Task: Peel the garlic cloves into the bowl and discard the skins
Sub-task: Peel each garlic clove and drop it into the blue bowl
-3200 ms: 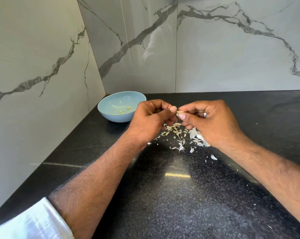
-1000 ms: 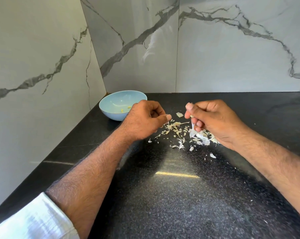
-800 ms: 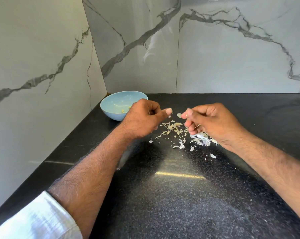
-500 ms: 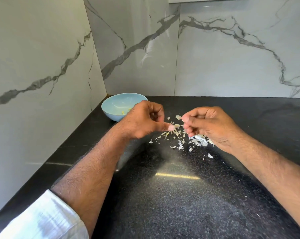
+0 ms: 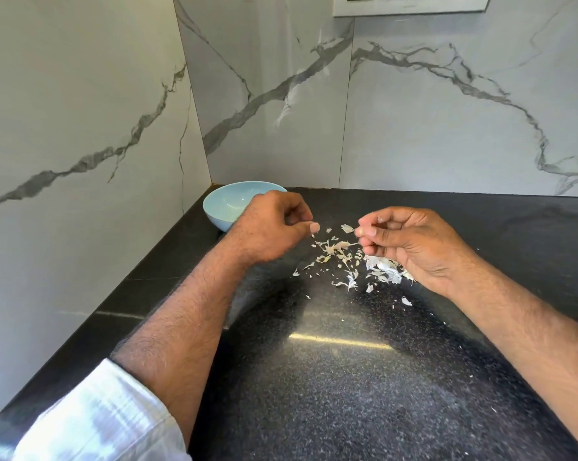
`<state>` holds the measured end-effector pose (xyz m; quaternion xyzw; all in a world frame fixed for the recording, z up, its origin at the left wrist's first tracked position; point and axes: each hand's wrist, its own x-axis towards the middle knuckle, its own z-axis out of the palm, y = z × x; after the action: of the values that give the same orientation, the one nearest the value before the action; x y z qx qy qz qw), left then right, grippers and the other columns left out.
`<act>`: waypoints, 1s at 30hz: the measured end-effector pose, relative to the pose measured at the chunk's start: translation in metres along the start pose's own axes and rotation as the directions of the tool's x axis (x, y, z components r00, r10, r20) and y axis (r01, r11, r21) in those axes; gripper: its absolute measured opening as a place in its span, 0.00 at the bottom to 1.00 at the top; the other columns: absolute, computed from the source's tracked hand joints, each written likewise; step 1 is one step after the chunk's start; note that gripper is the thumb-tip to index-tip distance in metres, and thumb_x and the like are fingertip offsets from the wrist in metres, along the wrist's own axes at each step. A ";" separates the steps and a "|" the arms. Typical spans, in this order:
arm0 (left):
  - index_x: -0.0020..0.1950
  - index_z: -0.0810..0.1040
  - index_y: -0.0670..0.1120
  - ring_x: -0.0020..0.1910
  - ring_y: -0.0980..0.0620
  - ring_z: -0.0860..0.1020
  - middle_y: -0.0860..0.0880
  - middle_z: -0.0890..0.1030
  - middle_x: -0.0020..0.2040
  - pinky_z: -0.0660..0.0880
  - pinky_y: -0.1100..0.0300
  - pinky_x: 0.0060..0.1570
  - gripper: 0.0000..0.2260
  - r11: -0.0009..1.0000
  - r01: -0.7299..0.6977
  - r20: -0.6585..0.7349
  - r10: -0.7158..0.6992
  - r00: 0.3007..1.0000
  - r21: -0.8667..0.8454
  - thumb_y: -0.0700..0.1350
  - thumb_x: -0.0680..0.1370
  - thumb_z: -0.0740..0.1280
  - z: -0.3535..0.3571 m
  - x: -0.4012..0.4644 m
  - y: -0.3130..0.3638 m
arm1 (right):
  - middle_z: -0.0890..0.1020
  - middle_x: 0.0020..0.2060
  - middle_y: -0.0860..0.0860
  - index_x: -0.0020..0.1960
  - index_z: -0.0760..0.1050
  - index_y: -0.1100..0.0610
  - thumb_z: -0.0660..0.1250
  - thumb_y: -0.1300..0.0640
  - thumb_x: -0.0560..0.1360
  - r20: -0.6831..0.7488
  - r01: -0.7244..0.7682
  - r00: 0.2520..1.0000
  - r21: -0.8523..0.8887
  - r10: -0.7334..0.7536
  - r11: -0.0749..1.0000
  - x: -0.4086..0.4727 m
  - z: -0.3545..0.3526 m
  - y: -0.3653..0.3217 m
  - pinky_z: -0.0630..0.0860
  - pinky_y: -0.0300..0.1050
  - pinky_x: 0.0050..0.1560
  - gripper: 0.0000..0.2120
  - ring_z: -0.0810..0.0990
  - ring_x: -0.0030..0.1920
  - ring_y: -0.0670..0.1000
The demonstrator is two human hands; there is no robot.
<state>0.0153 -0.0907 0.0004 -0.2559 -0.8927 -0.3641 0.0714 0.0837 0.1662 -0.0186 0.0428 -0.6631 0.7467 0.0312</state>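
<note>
Speckled black granite countertop (image 5: 347,394) meets veined marble-look wall tiles (image 5: 447,121). Pale-blue round bowl (image 5: 226,204) sits behind the left hand (image 5: 271,227); its visible interior is bare. Left fingers are curled, thumb extended, holding nothing visible. Right hand (image 5: 410,241) pinches a small piece, possibly a garlic clove (image 5: 364,230). Papery white skins (image 5: 357,264) lie scattered below both hands.

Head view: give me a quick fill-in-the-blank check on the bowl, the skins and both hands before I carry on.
1. The light blue bowl sits in the ____ where the two marble walls meet.
2. The loose garlic skins lie on the ____ countertop, not in the bowl.
3. The left hand partly hides the bowl's ____ rim.
4. The right hand hovers over the ____.

Missing words: corner; black; right; skins
</note>
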 end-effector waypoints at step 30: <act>0.40 0.84 0.46 0.36 0.54 0.81 0.51 0.85 0.34 0.80 0.53 0.47 0.12 0.938 0.280 0.206 -0.320 0.925 0.204 0.51 0.74 0.82 -0.051 -0.005 -0.028 | 0.87 0.37 0.49 0.46 0.89 0.52 0.80 0.54 0.73 -0.225 -0.037 0.974 -0.321 -0.038 0.946 0.122 0.103 0.027 0.79 0.45 0.38 0.03 0.78 0.35 0.46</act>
<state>0.0022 -0.1439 0.0188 -0.1502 -0.9513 -0.2600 -0.0703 -0.0376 0.0593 -0.0200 -0.0488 -0.7683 0.6281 0.1136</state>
